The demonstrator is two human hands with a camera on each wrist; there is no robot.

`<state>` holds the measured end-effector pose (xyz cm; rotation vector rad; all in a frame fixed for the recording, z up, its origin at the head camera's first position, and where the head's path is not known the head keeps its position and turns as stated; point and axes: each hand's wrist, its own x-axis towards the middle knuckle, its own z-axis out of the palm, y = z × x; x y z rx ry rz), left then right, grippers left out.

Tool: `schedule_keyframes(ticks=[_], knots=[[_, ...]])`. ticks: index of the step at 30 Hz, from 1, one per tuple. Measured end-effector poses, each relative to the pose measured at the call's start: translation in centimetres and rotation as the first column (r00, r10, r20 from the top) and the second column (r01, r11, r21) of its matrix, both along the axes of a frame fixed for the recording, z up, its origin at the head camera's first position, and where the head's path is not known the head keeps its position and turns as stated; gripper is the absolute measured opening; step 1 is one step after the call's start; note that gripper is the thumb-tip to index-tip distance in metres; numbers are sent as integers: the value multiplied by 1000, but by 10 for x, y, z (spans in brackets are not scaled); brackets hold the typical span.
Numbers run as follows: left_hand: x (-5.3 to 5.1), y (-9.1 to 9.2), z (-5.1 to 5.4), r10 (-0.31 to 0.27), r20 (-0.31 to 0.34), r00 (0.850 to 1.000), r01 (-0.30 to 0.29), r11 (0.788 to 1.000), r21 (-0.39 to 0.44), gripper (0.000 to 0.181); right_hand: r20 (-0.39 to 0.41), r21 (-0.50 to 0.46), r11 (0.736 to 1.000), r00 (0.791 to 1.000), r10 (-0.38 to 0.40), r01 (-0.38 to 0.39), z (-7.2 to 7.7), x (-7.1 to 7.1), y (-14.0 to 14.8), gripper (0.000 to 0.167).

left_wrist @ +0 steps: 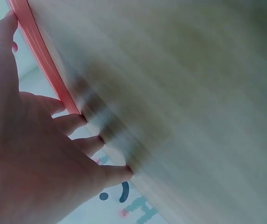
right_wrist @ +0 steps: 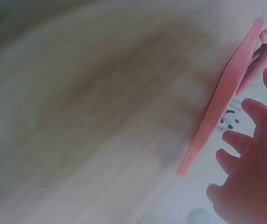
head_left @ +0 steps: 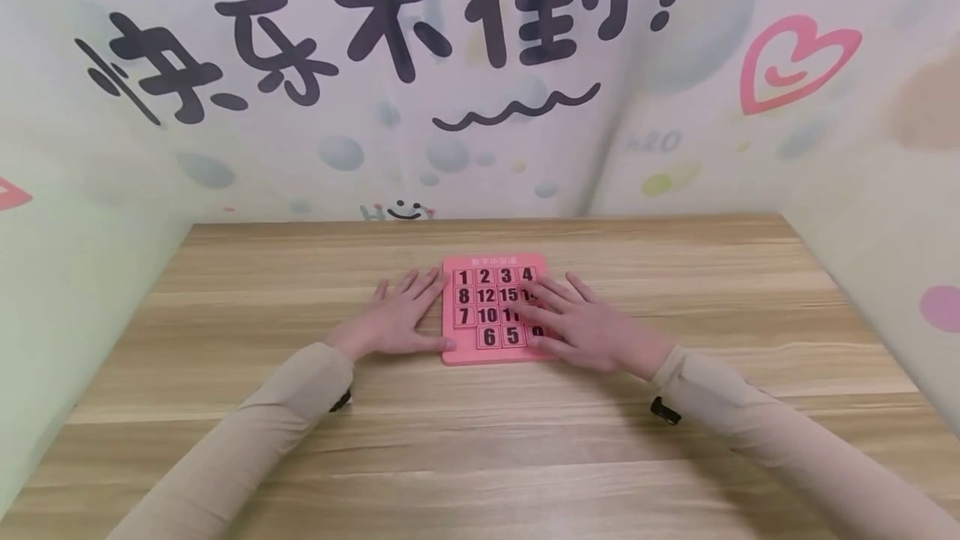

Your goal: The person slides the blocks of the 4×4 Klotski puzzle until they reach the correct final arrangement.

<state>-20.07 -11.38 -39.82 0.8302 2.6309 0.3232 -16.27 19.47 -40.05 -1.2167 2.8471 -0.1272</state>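
Observation:
A pink sliding number puzzle lies flat on the wooden table, its numbered tiles facing up and one gap visible at the lower left. My left hand rests along the puzzle's left side with fingers spread; its thumb touches the lower left corner. In the left wrist view, the left hand has its thumb and a finger at the pink edge, the others on the table. My right hand is over the puzzle's right side, fingers extended, hiding several tiles. The right wrist view shows this hand slightly above the puzzle.
The wooden table reaches back to a white printed wall with dark characters and coloured dots. More wall panels stand at the left and right. Both forearms wear beige sleeves, with a dark strap below the right cuff.

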Motion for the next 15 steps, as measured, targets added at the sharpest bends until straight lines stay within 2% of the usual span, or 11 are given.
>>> schedule_keyframes(ticks=[5,15], knots=[[1,1,1,-3,0,1000,3,1000,3,102,3,7,1000,1000,22,-22,0,3,-6,56],[1,-1,0,-2,-1,1000,2,1000,-7,102,65,53,998,997,34,-38,3,10,-14,57]])
